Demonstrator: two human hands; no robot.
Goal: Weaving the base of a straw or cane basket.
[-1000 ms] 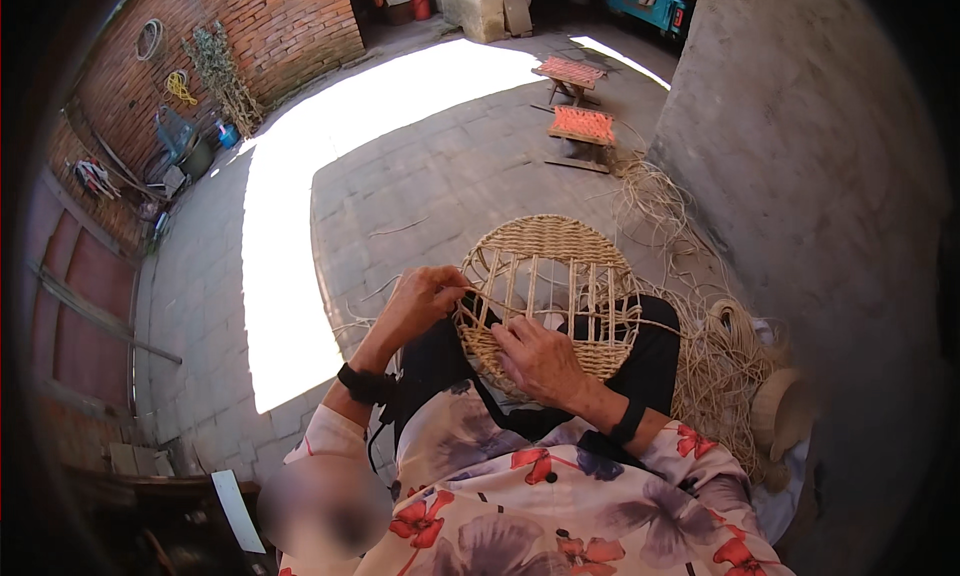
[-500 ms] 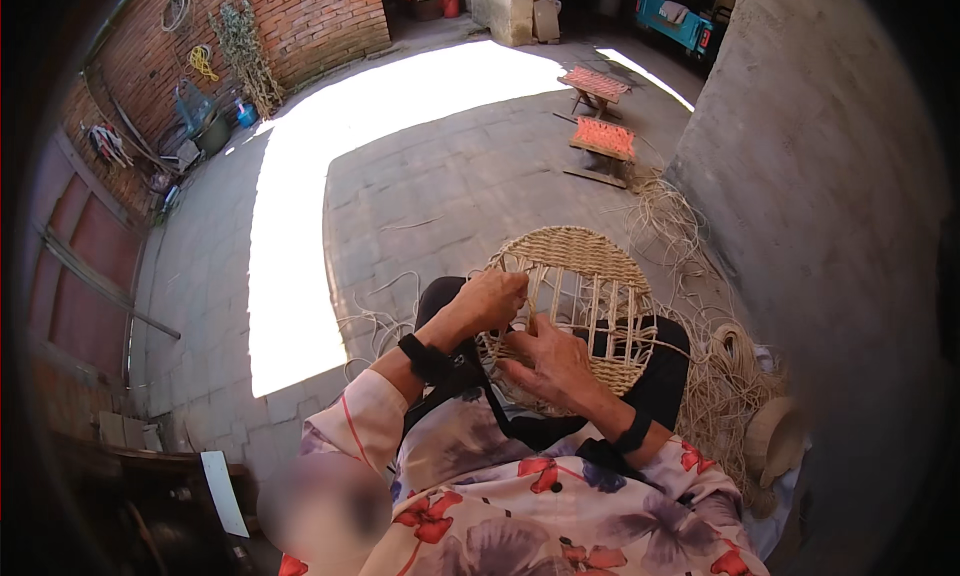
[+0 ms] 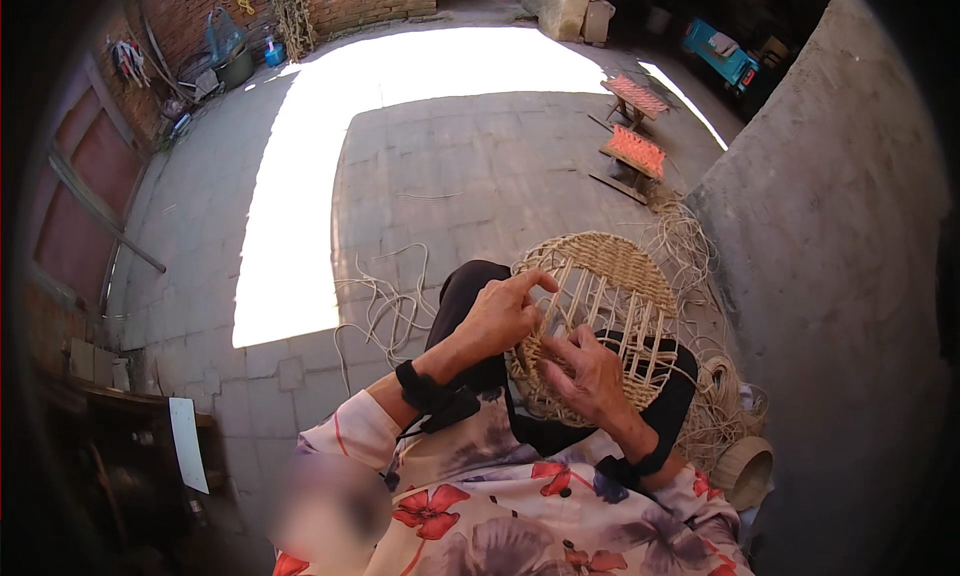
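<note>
Across dark-trousered knees (image 3: 462, 294) lies a round, straw-coloured woven piece (image 3: 612, 257), dense at its far end, open-barred midway, the left hand (image 3: 503, 314), forefinger outstretched, and half-curled right hand (image 3: 588, 376) at it, any grip unclear.

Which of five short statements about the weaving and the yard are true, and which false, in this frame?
1. The round woven piece rests over the person's legs. True.
2. The left hand is down on the paving. False: the left hand is at the woven piece's left side.
3. Two low stools with reddish seats stand beyond the woven piece. True.
4. The coil of cord lies to the person's left. False: the coil of cord lies to the right.
5. Both wrists wear dark bands. True.
</note>
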